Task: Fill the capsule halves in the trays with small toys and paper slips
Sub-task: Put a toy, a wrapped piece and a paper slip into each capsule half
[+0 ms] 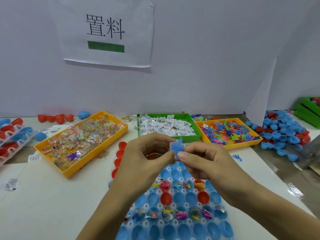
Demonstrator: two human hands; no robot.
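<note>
Above the near capsule tray point(173, 227), the left hand point(147, 158) and right hand point(204, 158) together pinch a small blue toy point(176, 146). Tugged apart, it could tear or drop beside the open halves.

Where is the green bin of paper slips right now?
In the head view, the green bin of paper slips sits at the back centre of the table, between the two yellow bins: wrapped toys on its left, small colourful figures on its right.
</note>
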